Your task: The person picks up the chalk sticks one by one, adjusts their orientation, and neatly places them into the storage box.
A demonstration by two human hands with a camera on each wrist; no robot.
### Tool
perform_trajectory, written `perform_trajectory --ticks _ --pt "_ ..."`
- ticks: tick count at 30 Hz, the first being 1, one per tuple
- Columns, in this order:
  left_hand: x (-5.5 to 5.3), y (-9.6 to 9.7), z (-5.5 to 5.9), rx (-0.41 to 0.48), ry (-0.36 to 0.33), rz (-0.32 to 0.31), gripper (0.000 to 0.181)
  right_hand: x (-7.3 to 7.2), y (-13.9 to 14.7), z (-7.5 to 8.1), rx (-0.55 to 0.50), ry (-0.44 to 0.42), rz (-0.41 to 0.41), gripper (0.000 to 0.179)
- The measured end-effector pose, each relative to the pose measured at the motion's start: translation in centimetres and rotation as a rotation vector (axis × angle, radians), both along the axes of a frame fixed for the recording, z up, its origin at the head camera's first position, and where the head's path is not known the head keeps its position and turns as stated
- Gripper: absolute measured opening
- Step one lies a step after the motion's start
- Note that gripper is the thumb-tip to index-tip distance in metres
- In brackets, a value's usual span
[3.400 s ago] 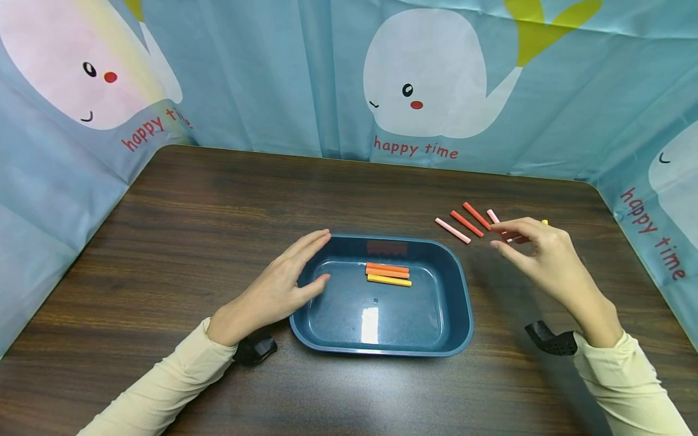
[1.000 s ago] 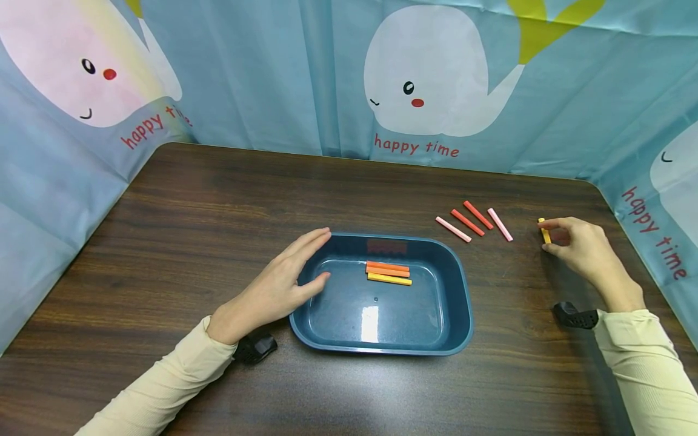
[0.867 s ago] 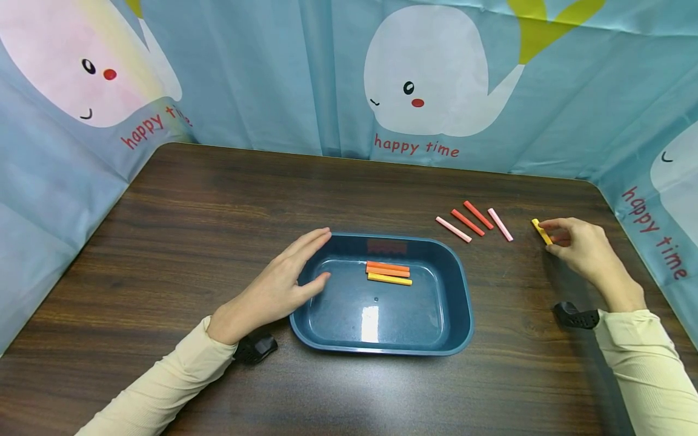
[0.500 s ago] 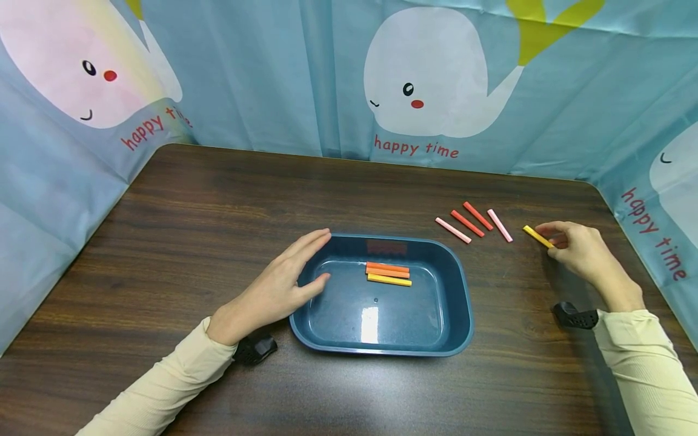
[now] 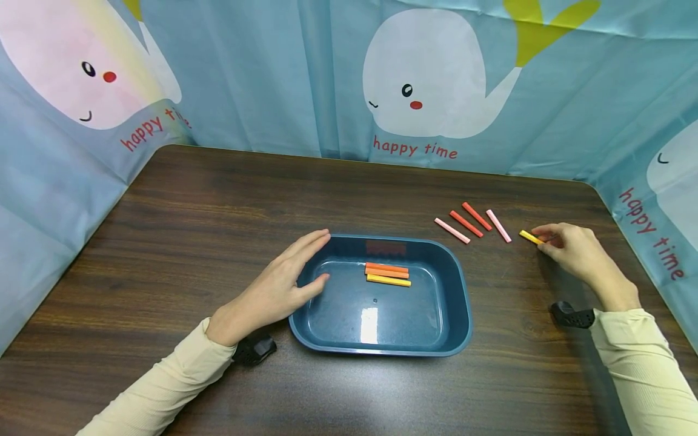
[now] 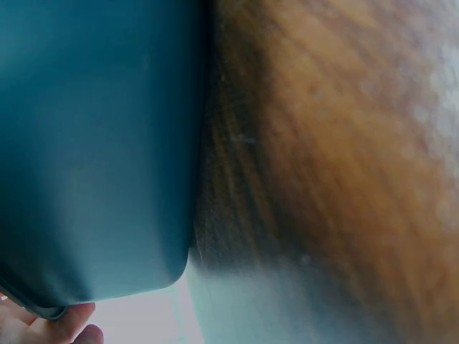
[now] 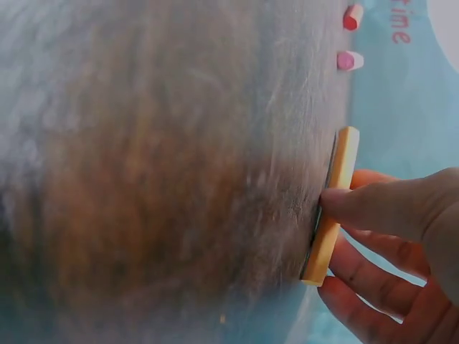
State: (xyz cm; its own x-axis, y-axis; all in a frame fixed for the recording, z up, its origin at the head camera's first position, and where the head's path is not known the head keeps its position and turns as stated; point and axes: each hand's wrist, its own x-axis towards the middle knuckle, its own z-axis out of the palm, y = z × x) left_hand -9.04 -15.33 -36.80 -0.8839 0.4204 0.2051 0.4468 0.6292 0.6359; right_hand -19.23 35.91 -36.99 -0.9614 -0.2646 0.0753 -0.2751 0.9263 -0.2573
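My left hand (image 5: 275, 284) rests over the left rim of a blue plastic bin (image 5: 463, 303). Its fingers lie fairly straight toward the far left corner, and the thumb reaches over the inside. Fingertips show at the rim in the left wrist view. Two orange chalk sticks (image 5: 387, 270) and a yellow one (image 5: 389, 280) lie side by side in the bin. On the right, my right hand (image 5: 572, 251) pinches another yellow chalk stick (image 7: 331, 215) between thumb and fingers. In the right wrist view this stick lies close along the tabletop.
Left of the right hand, a pink chalk stick (image 5: 498, 226), two red chalk sticks (image 5: 466, 223) and another pink chalk stick (image 5: 452, 231) lie slanted on the dark wooden table (image 5: 218, 200). A blue whale-print curtain (image 5: 262, 79) borders the table's back and sides.
My right hand has moved right from the pink chalk to the yellow chalk, then gripped it. The stick has turned from nearly upright in view to a flatter slant, shifting slightly left. Left hand unchanged.
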Motion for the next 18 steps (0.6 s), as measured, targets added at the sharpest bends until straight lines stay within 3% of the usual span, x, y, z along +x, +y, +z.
perform_trajectory --ticks 8,18 --pt "0.0 0.0 0.0 0.002 0.010 -0.001 0.064 0.4 -0.1 0.1 0.002 0.052 0.031 0.026" --pt "0.1 0.0 0.1 0.008 0.013 0.001 0.065 1.0 -1.1 1.0 -0.009 0.025 0.003 0.023"
